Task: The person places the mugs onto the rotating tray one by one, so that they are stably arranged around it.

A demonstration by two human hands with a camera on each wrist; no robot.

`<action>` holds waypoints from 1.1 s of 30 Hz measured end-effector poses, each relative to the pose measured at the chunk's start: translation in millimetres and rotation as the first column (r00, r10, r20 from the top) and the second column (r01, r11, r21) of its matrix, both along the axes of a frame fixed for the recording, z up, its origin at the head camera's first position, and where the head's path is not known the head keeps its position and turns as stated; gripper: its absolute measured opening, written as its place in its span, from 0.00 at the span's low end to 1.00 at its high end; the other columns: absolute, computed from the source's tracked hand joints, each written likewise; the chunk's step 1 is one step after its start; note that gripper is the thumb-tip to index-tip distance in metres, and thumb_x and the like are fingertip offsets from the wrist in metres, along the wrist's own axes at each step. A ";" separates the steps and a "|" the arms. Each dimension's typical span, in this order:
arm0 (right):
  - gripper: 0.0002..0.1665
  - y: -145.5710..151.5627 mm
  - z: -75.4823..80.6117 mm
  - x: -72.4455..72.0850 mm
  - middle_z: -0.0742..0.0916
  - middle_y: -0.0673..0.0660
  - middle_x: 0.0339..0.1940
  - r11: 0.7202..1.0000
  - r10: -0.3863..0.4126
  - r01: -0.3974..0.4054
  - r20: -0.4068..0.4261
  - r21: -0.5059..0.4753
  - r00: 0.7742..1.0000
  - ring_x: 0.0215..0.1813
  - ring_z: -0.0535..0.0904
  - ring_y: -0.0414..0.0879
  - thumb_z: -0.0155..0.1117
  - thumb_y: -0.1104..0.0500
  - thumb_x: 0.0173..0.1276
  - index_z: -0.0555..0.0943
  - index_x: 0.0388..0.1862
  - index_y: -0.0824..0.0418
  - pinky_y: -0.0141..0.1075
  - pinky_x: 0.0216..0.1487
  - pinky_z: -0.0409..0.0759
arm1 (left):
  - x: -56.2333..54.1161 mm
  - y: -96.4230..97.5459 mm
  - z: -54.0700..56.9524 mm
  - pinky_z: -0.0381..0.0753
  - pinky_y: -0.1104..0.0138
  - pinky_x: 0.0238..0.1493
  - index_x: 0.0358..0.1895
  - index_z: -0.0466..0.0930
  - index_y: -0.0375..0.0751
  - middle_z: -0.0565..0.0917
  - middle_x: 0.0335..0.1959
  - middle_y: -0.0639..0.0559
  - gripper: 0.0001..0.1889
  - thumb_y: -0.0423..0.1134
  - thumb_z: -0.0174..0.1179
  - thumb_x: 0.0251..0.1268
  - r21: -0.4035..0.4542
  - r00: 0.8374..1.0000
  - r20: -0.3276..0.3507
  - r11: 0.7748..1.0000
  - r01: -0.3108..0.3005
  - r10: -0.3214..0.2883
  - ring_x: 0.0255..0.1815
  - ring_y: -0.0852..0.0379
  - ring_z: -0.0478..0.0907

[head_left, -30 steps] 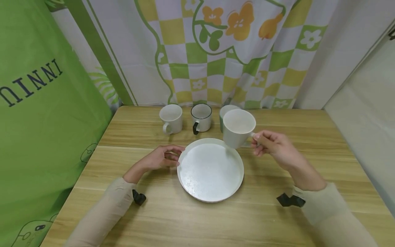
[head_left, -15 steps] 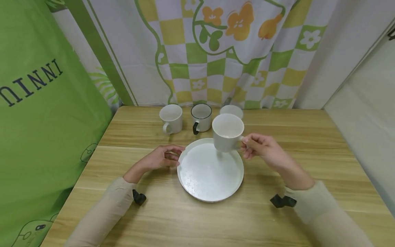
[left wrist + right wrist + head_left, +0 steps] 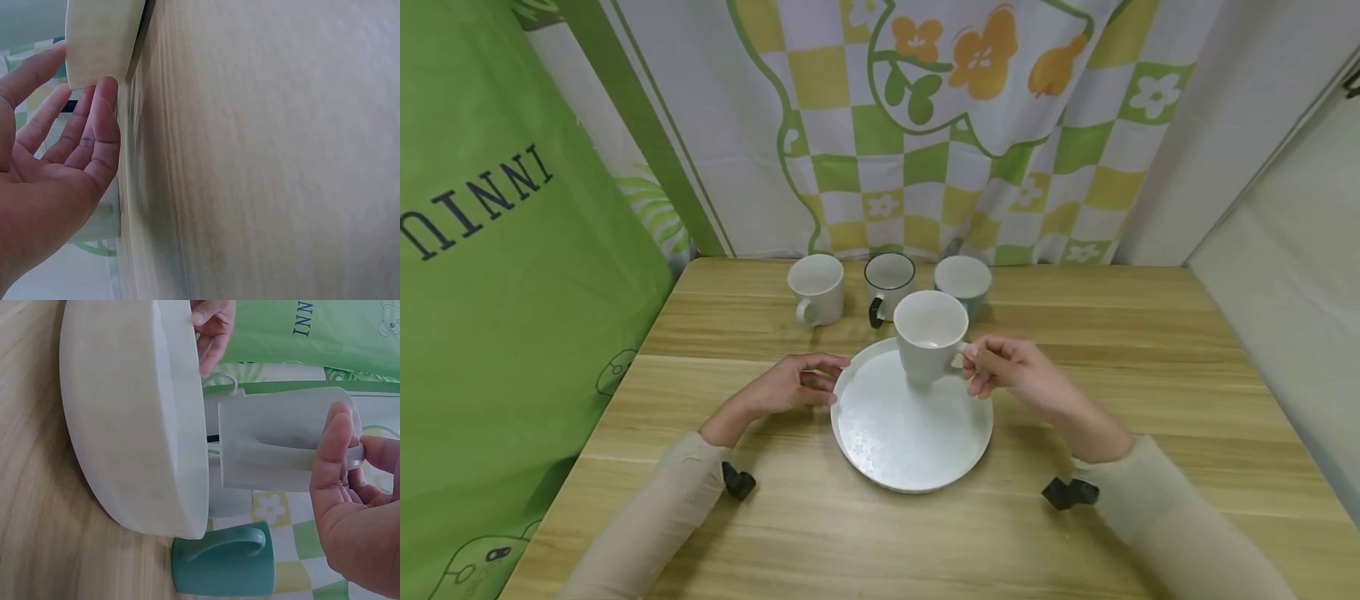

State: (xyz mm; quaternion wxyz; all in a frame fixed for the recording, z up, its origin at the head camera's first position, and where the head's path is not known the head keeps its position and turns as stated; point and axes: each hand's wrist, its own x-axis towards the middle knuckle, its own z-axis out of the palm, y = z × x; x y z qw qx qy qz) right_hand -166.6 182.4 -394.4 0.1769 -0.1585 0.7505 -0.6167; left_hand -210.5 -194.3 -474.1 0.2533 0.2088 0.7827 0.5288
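Above the back part of a round white tray (image 3: 913, 446), a white mug (image 3: 925, 354) is held up by its handle. My right hand (image 3: 1022, 375) pinches that handle between thumb and fingers, clearest in the right wrist view, where the mug (image 3: 244, 415) hangs over the tray's rim with its base apart from the tray floor. My left hand (image 3: 790, 385) rests at the tray's left side, its fingertips and thumb touching the outer wall with the fingers loosely bent. The left wrist view shows those fingers (image 3: 106, 134) against the tray wall (image 3: 103, 44).
Behind the tray stand a white mug (image 3: 817, 292), a white mug with a black rim and black handle (image 3: 889, 283), and a teal mug with a pale inside (image 3: 964, 283). A patterned curtain (image 3: 917, 167) hangs at the wooden table's (image 3: 1120, 308) back edge.
My right hand has carried the white mug leftward and slightly nearer, from the tray's back right to over its back part. The teal mug shows more now. My left hand stays put.
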 end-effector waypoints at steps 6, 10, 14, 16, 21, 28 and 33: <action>0.16 -8.8 -6.8 -2.9 0.82 0.57 0.36 1.000 0.028 -0.028 0.017 -0.004 0.999 0.32 0.83 0.41 0.49 0.61 0.80 0.74 0.45 0.77 0.33 0.36 0.85 | 0.8 -0.5 0.3 0.86 0.67 0.48 0.69 0.71 0.36 0.77 0.61 0.33 0.32 0.27 0.68 0.61 0.010 1.000 -0.005 1.000 0.002 -0.001 0.56 0.41 0.82; 0.16 -14.9 -11.3 -4.3 0.82 0.56 0.36 0.999 0.037 -0.037 0.024 -0.011 0.999 0.32 0.83 0.41 0.48 0.61 0.81 0.74 0.45 0.76 0.33 0.36 0.84 | 0.5 -1.0 -1.3 0.86 0.67 0.49 0.70 0.70 0.36 0.78 0.61 0.33 0.32 0.28 0.68 0.61 0.015 1.000 -0.023 1.000 0.011 -0.011 0.56 0.40 0.83; 0.16 -21.4 -15.1 -5.8 0.82 0.56 0.36 0.999 0.049 -0.048 0.028 -0.017 0.998 0.32 0.83 0.40 0.48 0.61 0.81 0.75 0.46 0.76 0.32 0.35 0.84 | 0.0 -0.9 -2.3 0.85 0.67 0.49 0.69 0.71 0.37 0.78 0.61 0.34 0.32 0.28 0.68 0.60 0.013 1.000 -0.028 1.000 0.012 -0.011 0.56 0.40 0.83; 0.16 -24.7 -16.3 -6.3 0.82 0.56 0.36 0.999 0.050 -0.050 0.034 -0.017 0.998 0.31 0.83 0.40 0.48 0.61 0.81 0.76 0.45 0.75 0.32 0.35 0.84 | 0.0 -0.7 -2.0 0.86 0.67 0.49 0.69 0.71 0.37 0.78 0.61 0.34 0.32 0.28 0.69 0.60 0.011 1.000 -0.028 1.000 0.010 -0.010 0.55 0.41 0.83; 0.16 -32.1 -20.0 -8.0 0.82 0.56 0.36 0.998 0.055 -0.054 0.054 -0.020 0.997 0.31 0.82 0.40 0.49 0.61 0.80 0.76 0.45 0.76 0.31 0.35 0.84 | 0.7 0.1 -0.4 0.86 0.66 0.49 0.69 0.71 0.36 0.78 0.61 0.34 0.32 0.28 0.68 0.60 0.008 0.999 -0.032 1.000 0.010 -0.010 0.55 0.40 0.83; 0.17 -41.7 -26.5 -10.0 0.82 0.56 0.37 0.997 0.071 -0.070 0.083 -0.017 0.994 0.33 0.82 0.42 0.49 0.60 0.80 0.75 0.46 0.75 0.32 0.37 0.83 | 0.9 0.3 0.4 0.85 0.66 0.50 0.68 0.72 0.37 0.78 0.61 0.34 0.31 0.28 0.68 0.60 -0.002 0.999 -0.037 1.000 0.010 -0.010 0.55 0.40 0.83; 0.16 -46.2 -31.0 -12.9 0.83 0.56 0.37 0.996 0.085 -0.084 0.083 -0.010 0.993 0.33 0.82 0.42 0.49 0.59 0.80 0.76 0.45 0.74 0.32 0.38 0.84 | 0.4 -0.5 -0.5 0.86 0.65 0.50 0.68 0.72 0.37 0.78 0.62 0.35 0.31 0.29 0.69 0.60 -0.012 0.999 -0.048 1.000 0.013 -0.013 0.55 0.40 0.83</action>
